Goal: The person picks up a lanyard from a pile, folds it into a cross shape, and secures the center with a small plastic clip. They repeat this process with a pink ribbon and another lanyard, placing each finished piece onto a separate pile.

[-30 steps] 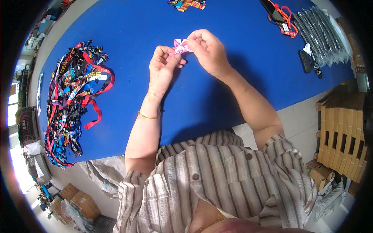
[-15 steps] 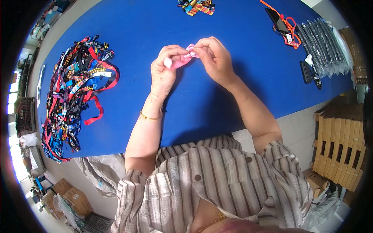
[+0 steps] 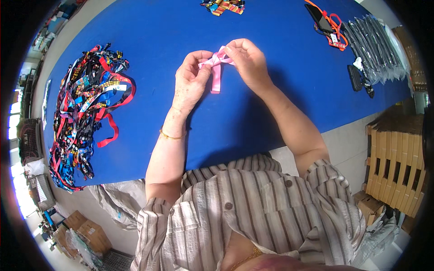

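Pink ribbon (image 3: 216,72) is positioned between the left hand (image 3: 191,77) and the right hand (image 3: 248,64), over the desk (image 3: 158,77). State of left hand: narrow, thumb and fingers pinching the near-left part of the ribbon. State of right hand: narrow, pinching the upper right part. Neither grip is wide.

Change: half a second ago, the ribbon was bunched between the hands, with a pale, curled part at the left hand. Now it is spread, crossing itself at the middle, and one end hangs straight toward the wearer, free of both hands. Consequence, as judged: the crossing is exposed, and tension can be applied from both sides. Whether the crossing is a finished knot cannot be determined.

Surroundings: straps (image 3: 86,113) lie heaped well to the left of the left hand. Strips (image 3: 224,6) lie beyond both hands. Well to the right of the right hand are a phone (image 3: 318,18), packs (image 3: 374,49) in clear plastic and, nearer the wearer, a black case (image 3: 354,77).
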Tool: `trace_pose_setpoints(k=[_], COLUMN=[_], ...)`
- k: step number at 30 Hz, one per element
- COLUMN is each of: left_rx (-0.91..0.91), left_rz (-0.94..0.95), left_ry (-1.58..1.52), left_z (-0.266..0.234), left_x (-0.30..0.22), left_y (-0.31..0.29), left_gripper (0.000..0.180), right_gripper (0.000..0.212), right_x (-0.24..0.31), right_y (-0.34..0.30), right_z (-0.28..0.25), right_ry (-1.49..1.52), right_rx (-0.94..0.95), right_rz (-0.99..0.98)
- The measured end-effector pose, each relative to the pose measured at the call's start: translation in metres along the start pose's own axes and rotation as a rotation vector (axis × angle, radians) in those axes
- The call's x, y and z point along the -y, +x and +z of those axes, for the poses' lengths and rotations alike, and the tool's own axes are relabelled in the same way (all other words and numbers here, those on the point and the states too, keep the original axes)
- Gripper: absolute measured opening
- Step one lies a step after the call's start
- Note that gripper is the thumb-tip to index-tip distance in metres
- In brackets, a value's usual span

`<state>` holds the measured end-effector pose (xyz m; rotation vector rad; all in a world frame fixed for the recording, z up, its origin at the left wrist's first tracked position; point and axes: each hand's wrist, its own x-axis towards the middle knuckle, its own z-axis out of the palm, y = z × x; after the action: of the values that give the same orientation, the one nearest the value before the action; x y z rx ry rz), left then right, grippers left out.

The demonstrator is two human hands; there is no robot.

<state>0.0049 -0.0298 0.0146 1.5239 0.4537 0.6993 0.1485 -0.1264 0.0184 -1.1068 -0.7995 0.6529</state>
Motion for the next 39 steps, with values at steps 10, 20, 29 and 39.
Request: trace_pose_setpoints(k=[10,20,29,39], left_rx=[0.041,0.102,0.005,0.055], left_rz=[-0.04,-0.338,-0.154,-0.208], left_ry=[-0.166,-0.056,-0.32,-0.278], left_z=[-0.003,-0.011,-0.005,-0.006], left_x=[-0.006,-0.015,0.002,0.006], left_y=[0.0,0.001,0.003,0.004], left_gripper=[0.03,0.023,0.025,0.027], right_gripper=[0.02,0.02,0.021,0.014], right_x=[0.01,0.004,0.006,-0.007], right_y=[-0.004,-0.004,0.003,0.004], right_z=[0.004,0.001,-0.008,-0.013], right_ry=[-0.067,-0.121,-0.093,-0.343], right_rx=[0.064,0.056,0.185,0.176], right_rz=[0.245,0.167,0.201,0.107])
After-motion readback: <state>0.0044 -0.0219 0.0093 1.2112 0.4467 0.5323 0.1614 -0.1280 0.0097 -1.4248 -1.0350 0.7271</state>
